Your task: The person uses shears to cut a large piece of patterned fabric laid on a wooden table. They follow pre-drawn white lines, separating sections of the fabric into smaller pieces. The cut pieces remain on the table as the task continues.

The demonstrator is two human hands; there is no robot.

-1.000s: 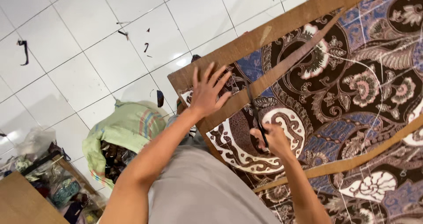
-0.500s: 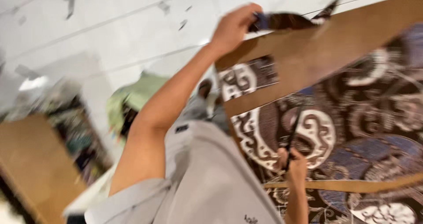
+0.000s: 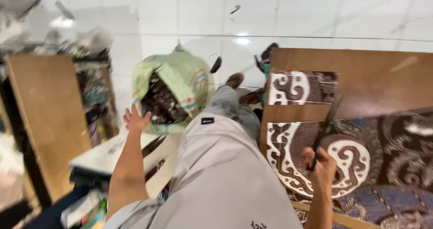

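The left hand point(image 3: 135, 119) is stretched out to the mouth of a pale green woven sack point(image 3: 180, 87), its fingers spread loosely and its palm turned toward the sack's dark opening. Nothing can be made out in its grasp; the fingertips lie at the sack's near rim, though the blur leaves it unclear whether they touch it. The right hand point(image 3: 321, 166) is closed in a fist around the handles of a pair of dark scissors point(image 3: 325, 127), whose blades slant up and away from the knuckles.

In the head view, the scissors lie over a patterned batik cloth point(image 3: 361, 166) with brown and white scrolls and blue patches, spread on a brown board point(image 3: 379, 78). A small rectangular piece of the same scroll-patterned cloth point(image 3: 300, 88) lies apart on the bare brown surface, just above the main cloth. The sack stands on a white tiled floor point(image 3: 279, 17), its open mouth showing dark patterned scraps point(image 3: 162, 105) packed inside. Between the two arms stretches the person's leg in grey trousers point(image 3: 221, 166), ending in a sandalled foot point(image 3: 234, 80) near the sack. To the left stands an upright brown wooden panel point(image 3: 47, 116), with a cluttered shelf of blurred fabrics point(image 3: 94, 98) behind it and a flat white slab point(image 3: 106, 154) lying low beside the left forearm.
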